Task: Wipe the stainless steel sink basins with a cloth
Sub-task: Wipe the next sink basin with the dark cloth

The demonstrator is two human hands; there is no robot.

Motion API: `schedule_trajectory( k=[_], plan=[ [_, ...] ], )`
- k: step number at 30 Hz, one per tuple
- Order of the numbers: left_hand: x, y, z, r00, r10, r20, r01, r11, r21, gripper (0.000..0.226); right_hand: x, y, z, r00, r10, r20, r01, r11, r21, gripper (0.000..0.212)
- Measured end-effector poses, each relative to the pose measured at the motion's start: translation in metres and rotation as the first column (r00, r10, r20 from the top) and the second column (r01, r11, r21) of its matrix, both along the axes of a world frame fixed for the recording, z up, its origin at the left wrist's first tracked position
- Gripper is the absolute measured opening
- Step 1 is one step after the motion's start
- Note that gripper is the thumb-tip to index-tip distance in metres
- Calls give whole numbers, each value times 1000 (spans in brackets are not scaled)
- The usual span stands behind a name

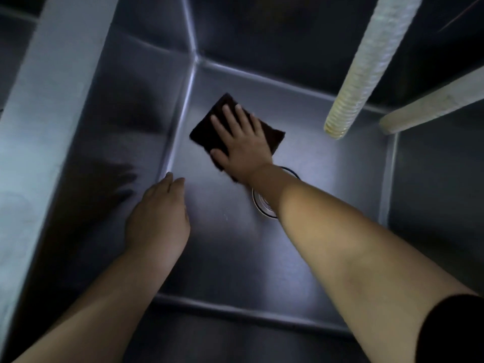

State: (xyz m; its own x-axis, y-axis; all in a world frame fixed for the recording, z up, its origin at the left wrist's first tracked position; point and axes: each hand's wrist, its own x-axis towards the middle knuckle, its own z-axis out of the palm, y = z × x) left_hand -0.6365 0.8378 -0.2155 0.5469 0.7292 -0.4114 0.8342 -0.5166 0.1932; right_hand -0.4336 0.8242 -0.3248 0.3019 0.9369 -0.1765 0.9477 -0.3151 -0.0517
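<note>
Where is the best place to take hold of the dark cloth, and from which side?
Probably its far-left corner: the dark cloth lies flat on the basin floor under the right hand, whose straight fingers leave that corner uncovered. Pinch it from the left wall's side.

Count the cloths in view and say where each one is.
1. The dark cloth lies flat on the basin floor under the right hand, beside the drain.
</note>
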Motion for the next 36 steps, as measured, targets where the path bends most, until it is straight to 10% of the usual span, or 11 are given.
schedule_trajectory(
  k=[10, 20, 36],
  plan=[
    [8, -1, -1, 998, -62, -28, 62, 998, 12, 43, 87, -103, 10, 969, -247, -8, 247, 968, 33, 69],
    [14, -1, 3, 993, -113, -43, 111, 993, -39, 40, 10, -226, 16, 938, -345, 4, 345, 938, -32, 70],
    [14, -7, 11, 992, -127, -21, 126, 990, -60, 43, -84, -202, 21, 957, 260, -130, -269, 962, -55, 68]
  ],
)
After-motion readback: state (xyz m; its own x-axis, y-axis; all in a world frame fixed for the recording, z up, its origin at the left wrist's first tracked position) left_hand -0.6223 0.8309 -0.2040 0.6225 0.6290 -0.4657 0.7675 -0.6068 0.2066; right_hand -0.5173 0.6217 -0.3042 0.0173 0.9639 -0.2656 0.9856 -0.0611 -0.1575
